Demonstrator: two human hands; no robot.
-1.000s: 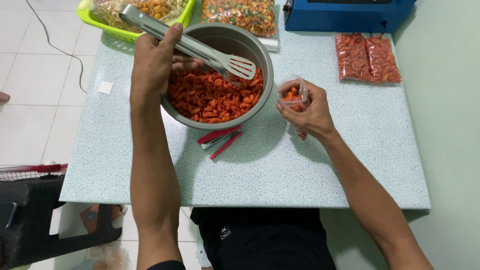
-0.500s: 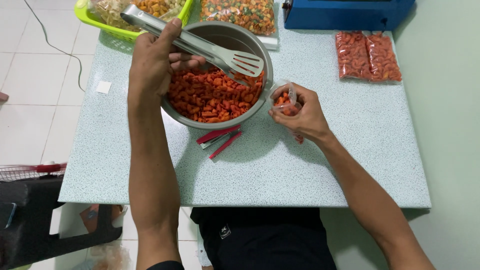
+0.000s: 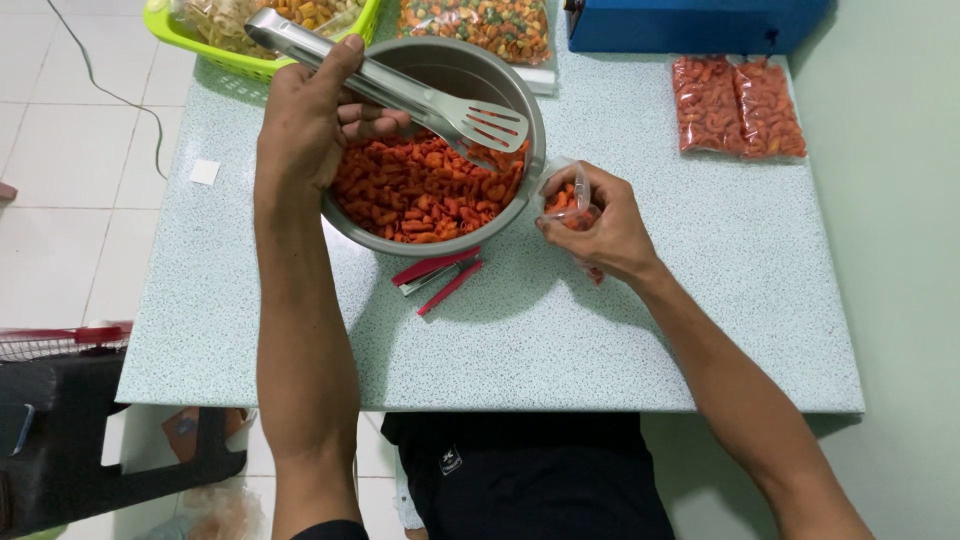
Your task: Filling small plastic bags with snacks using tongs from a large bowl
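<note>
My left hand [image 3: 310,120] grips metal tongs [image 3: 400,90], their slotted tips held over orange-red snack pieces [image 3: 415,185] in a grey bowl [image 3: 500,70]. My right hand [image 3: 600,225] holds a small clear plastic bag [image 3: 565,200], partly filled with the same orange snacks, against the bowl's right rim. The bag's mouth faces the bowl. Its lower part is hidden behind my fingers.
A red stapler [image 3: 437,274] lies on the speckled table [image 3: 620,330] just in front of the bowl. Two filled snack bags [image 3: 738,105] lie at the right. A green basket [image 3: 215,50], a mixed-snack bag [image 3: 480,25] and a blue machine [image 3: 690,22] line the far edge.
My right hand has brought the small bag leftward to the bowl's rim. The tongs have shifted slightly to the right and up over the snacks.
</note>
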